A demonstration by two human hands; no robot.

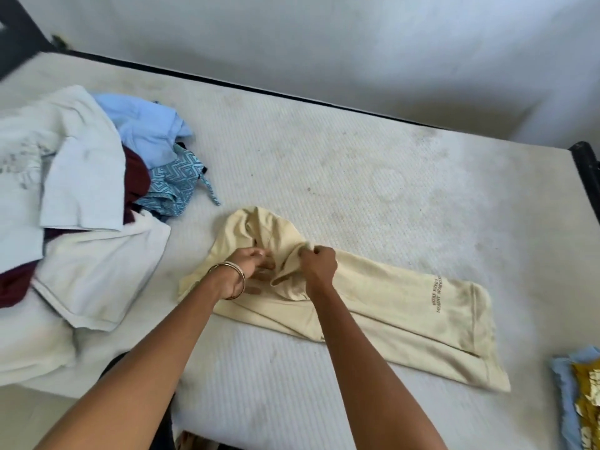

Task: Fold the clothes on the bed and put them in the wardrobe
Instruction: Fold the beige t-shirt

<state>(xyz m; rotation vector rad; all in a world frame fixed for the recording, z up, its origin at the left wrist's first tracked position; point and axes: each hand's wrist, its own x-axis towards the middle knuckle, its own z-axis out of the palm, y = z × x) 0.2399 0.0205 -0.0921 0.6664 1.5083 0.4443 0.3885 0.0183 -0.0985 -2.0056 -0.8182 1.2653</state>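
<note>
Folding's clearly mid-way here; the cream tee [373, 306] lies in the middle of the bed [341, 164], already narrowed into a long strip running from near the hands out to the right, hem end at the right; looks like the sides are done and the collar end is what's being sorted now.

Left hand [250, 264] has a bangle [232, 280] on the wrist, fingers curled into the cloth at the neck end; right hand [319, 264] pinches a raised ridge of fabric just beside it; both are gripping the tee, hands nearly touching.

Next move, I'd guess: flatten that bunched top, then bring one end over the other to halve the strip; it'll want both hands keeping the edges lined up since the cloth is floppy.

Writing: small brown print near the hem, sideways to the camera; I can make out roughly "MAKE EVERY MOMENT SPARKLE", but the first word is fuzzy, so don't quote me.

Unfolded pile [81, 190] sits at the left, well apart; a small stack [578, 394] at the right edge; no wardrobe in view.
</note>
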